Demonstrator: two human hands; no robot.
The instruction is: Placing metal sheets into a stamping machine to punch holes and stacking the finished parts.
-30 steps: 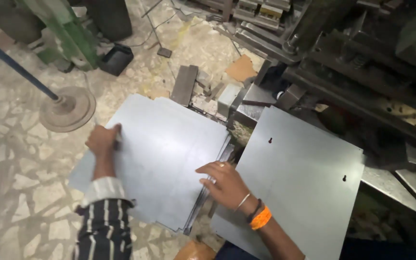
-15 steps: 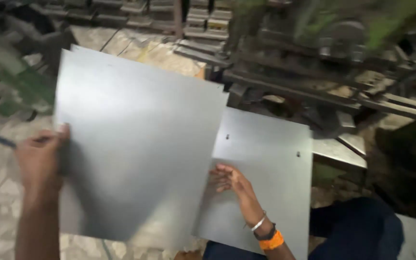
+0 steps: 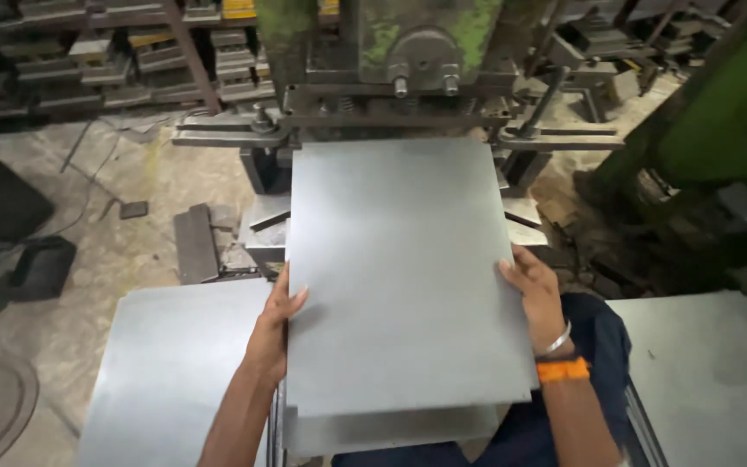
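A big grey metal sheet (image 3: 399, 268) is held flat in front of the green machine (image 3: 391, 52), its far edge just under the machine's dark bars; the left hand (image 3: 274, 329) is pressed on the sheet's left edge with fingers laid out straight on top; the right hand (image 3: 533, 294) is curled around the right edge, thumb on top; an orange band (image 3: 562, 370) and a silver bangle (image 3: 555, 342) are worn on the right wrist; another sheet (image 3: 391, 428) is seen just below the held one; a stack of sheets (image 3: 175, 372) lies to the left, and one more sheet (image 3: 711, 380) to the right; shelves (image 3: 123, 60) at the back are filled with flat metal blocks; no labels can be made out.
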